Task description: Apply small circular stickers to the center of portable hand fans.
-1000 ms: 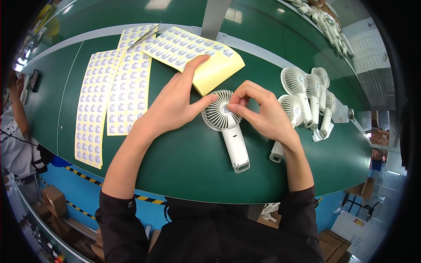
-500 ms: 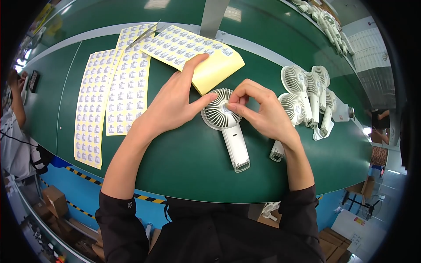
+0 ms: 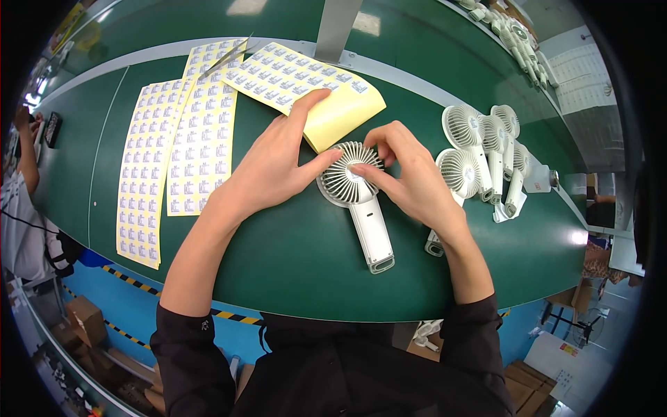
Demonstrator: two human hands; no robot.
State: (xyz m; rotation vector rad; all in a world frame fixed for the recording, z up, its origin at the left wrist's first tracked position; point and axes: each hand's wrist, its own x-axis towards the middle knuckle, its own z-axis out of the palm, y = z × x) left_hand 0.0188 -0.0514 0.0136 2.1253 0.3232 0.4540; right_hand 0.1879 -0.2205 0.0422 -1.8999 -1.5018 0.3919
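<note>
A white handheld fan [image 3: 370, 233] lies on the green table in front of me, its round grille away from me and its handle toward me. My right hand [image 3: 410, 174] bends over the grille, thumb pressed on the small label at its hub and fingers curled at its rim. My left hand [image 3: 278, 163] rests its thumb on the grille's left edge. Its index finger lies on the yellow backing of a curled sticker sheet [image 3: 344, 115], which it appears to grip; its other fingers are mostly hidden. Pointed metal tweezers [image 3: 226, 59] lie across the sheets.
More sticker sheets [image 3: 142, 174] lie at the left. Several white handheld fans [image 3: 462, 174] are grouped at the right, one handle partly behind my right wrist. A metal post [image 3: 337, 31] rises at the table's back. Another person's arm [image 3: 28, 156] shows at far left.
My right fingers have opened from a pinch at the hub, and the thumb now presses flat on the label there. My left hand stays nearly still.
</note>
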